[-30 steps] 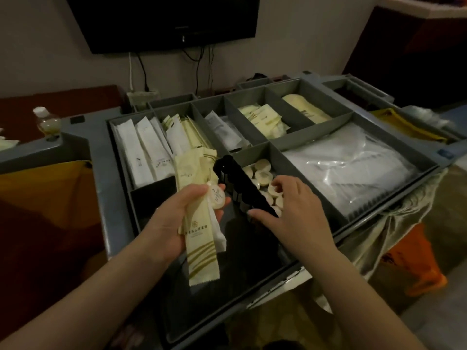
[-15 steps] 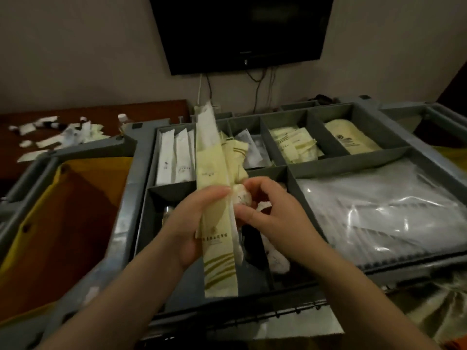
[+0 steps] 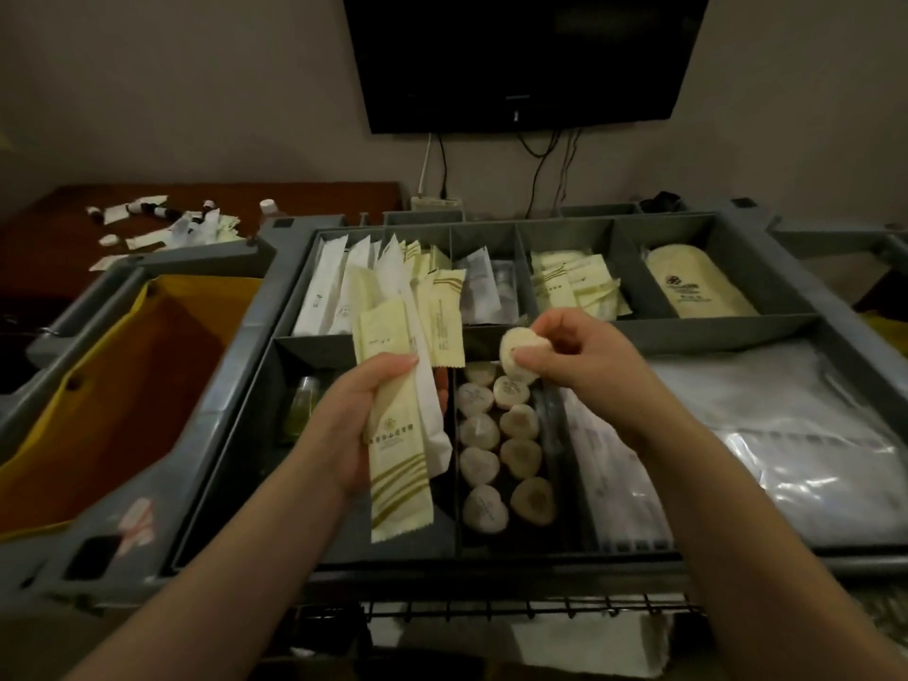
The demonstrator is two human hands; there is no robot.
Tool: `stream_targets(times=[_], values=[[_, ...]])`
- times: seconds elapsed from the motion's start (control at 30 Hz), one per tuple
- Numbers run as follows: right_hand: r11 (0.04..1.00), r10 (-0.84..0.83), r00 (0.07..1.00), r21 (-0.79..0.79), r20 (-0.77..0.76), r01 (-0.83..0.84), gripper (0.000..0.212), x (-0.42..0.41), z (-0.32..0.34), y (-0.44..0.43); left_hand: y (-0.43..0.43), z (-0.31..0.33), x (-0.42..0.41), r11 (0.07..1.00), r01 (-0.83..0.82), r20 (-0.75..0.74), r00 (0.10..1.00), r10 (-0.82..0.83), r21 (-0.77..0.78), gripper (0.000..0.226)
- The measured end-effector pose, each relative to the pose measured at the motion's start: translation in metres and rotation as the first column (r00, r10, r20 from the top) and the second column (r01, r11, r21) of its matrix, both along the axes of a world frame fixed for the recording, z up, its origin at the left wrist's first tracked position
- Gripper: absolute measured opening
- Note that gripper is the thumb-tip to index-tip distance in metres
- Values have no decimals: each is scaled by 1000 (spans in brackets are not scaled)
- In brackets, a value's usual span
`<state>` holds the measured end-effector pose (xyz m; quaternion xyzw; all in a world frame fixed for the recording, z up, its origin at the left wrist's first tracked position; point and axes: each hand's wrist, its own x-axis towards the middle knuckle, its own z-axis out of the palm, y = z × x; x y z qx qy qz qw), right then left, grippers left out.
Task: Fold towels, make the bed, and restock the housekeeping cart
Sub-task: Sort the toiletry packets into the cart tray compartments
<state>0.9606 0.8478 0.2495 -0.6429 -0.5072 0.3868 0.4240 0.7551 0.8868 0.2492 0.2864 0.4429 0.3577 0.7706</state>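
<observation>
Soap puck pinched in R hand above cart tray; L hand grips sachets.

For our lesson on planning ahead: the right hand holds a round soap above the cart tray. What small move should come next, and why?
Probably lower the soap straight down: the right hand pinches it just above two rows of like soaps in the tray, and the left hand is full of packets.

Dim light; plain beige wall bearing black television, cables dangling beneath; reddish-brown desk at left.
</observation>
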Motion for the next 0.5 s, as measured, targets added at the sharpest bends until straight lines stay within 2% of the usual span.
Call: stream_targets(times=[0.03,0.1,0.17,0.2,0.27,0.33,0.4,0.5], values=[[997,51,990,-65,133,-43,17,4,-2,5,3,-1,-2,1000,-9,9,1000,9,4,58],[972,186,909,-207,373,-114,21,6,-9,11,8,-4,-5,999,-34,31,999,34,7,48],[938,298,787,-321,540,-134,25,2,-14,16,14,-4,-9,999,-38,25,999,38,19,29],[923,348,697,-357,627,-140,26,-1,-16,19,17,-4,-11,999,-35,18,999,35,26,22],[899,429,500,-407,752,-160,28,-7,-18,23,23,-2,-15,999,-5,-1,1000,5,49,18],[867,494,394,-474,775,-154,26,-12,-19,25,29,1,-17,996,41,-30,999,-38,85,15],[834,544,371,-532,753,-145,25,-16,-19,26,35,4,-19,989,79,-63,995,-71,126,12],[803,576,463,-572,673,-167,31,-19,-12,24,45,5,-22,975,126,-98,989,-110,182,16]])
